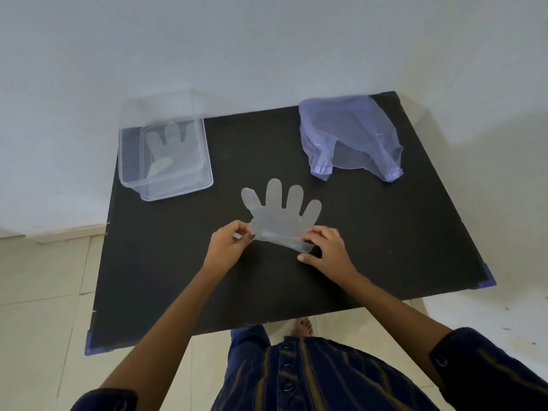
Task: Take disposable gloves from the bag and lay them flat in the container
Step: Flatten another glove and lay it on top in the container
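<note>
Your dark worktop (385, 232) fills the middle of the frame, set against a pale wall, with tiled floor showing at the lower left and right. On its upper left sits the clear container (204, 179), its lid standing open behind it, and one glove (167, 149) already lies flat inside with its fingers pointing toward the wall. At the upper right of the worktop rests the bluish translucent bag (347, 134), crumpled and lying well apart from the container. In the center lies a second translucent glove (280, 219), its fingers spread flat on the surface and pointing away from you (the cuff end is bunched and slightly raised). Your left hand (226, 247) pinches the cuff's left corner between thumb and fingertips, and your right hand (329, 252) pinches its right corner the same way, thumb resting on the worktop just below the cuff.
</note>
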